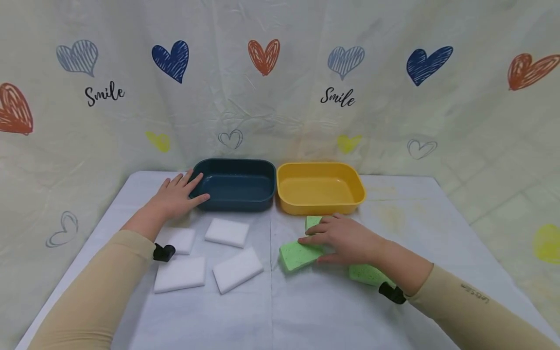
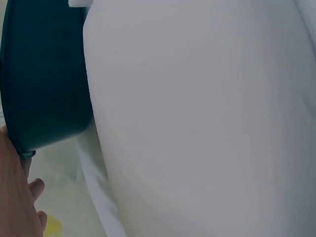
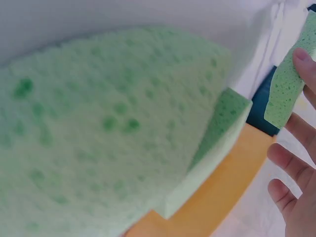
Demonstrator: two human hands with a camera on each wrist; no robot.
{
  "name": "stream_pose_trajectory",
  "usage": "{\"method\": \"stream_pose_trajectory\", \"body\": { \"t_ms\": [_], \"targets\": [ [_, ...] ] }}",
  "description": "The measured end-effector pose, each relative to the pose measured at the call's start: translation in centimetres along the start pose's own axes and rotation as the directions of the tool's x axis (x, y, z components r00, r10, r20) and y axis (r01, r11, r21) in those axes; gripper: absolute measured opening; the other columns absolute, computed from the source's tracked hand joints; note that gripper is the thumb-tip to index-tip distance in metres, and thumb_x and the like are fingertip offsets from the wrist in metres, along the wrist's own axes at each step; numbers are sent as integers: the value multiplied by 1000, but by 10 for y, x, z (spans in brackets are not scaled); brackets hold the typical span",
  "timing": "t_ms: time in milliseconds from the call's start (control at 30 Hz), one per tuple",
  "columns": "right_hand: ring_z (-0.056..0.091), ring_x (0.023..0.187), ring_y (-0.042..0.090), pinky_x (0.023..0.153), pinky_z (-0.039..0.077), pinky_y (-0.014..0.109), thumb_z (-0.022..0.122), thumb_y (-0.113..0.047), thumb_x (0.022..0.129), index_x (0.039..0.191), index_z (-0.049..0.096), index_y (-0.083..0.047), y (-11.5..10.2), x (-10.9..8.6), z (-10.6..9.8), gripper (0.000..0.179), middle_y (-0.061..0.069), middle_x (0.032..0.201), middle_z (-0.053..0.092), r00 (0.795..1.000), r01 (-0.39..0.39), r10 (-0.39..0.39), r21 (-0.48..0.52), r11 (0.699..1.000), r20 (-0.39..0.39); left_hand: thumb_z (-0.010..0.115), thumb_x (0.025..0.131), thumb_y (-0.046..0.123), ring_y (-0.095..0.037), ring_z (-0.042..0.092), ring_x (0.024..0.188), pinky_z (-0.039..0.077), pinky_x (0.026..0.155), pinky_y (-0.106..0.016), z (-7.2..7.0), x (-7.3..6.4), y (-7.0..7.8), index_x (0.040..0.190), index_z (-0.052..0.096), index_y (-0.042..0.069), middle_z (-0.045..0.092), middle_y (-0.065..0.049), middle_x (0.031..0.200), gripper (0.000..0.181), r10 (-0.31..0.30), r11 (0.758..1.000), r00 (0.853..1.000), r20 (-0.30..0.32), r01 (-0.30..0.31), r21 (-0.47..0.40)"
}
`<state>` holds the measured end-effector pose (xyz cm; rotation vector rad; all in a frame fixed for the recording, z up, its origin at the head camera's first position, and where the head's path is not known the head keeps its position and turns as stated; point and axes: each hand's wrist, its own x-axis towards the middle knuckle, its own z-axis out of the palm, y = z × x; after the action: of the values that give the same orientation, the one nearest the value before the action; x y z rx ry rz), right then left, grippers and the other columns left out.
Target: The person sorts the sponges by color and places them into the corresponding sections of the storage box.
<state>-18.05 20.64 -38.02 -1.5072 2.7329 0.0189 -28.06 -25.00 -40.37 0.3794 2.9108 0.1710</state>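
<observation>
My right hand pinches a green sponge low over the table. In the right wrist view the thumb lies across the face of this sponge, with fingers behind it. A second green sponge shows partly beyond the hand, and a third lies under the wrist, large in the right wrist view. My left hand, fingers spread, rests on the left rim of a dark teal tray. In the left wrist view the fingers stand beside that rim.
Right beside the teal tray stands a yellow tray. Several white sponges, one of them close to the teal tray, lie on the white-covered table. A curtain printed with hearts hangs behind.
</observation>
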Motion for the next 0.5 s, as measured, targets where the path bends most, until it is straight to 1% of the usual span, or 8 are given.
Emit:
{"method": "stream_pose_trajectory", "body": {
  "t_ms": [133,267,367,500],
  "targets": [
    [56,112,19,94,46,42,77,-47,84,138,60,-36,3,1,-6,58,-7,129,64,999,4,-4,-5,1000,-42,23,90,81,-47,2,148,-3,115,-65,1,-1,-1,161,5,16,-3,-19,165,98,2,1000,1000,-6,-2,1],
    [56,114,21,95,46,42,77,-48,84,137,60,-37,6,3,-12,57,-7,128,65,998,0,0,-8,1000,-62,25,91,80,-47,1,148,-2,116,-65,-1,-3,-1,161,6,16,-3,-19,165,97,7,1000,1000,-2,-7,-7],
    [56,116,21,94,47,43,78,-46,83,137,60,-37,9,5,-15,57,-6,129,64,998,-17,18,18,1000,-64,24,91,80,-47,0,148,-4,115,-65,-1,-3,-1,161,5,16,-4,-19,165,97,7,1000,1000,-1,-7,-10],
    [56,111,20,91,48,41,80,-43,82,136,61,-36,14,7,-16,58,-6,128,65,997,-45,48,58,997,-66,25,91,80,-47,1,148,-5,115,-64,0,-2,-2,161,5,17,-4,-18,165,96,12,1000,1000,-10,-12,-12]
  ]
}}
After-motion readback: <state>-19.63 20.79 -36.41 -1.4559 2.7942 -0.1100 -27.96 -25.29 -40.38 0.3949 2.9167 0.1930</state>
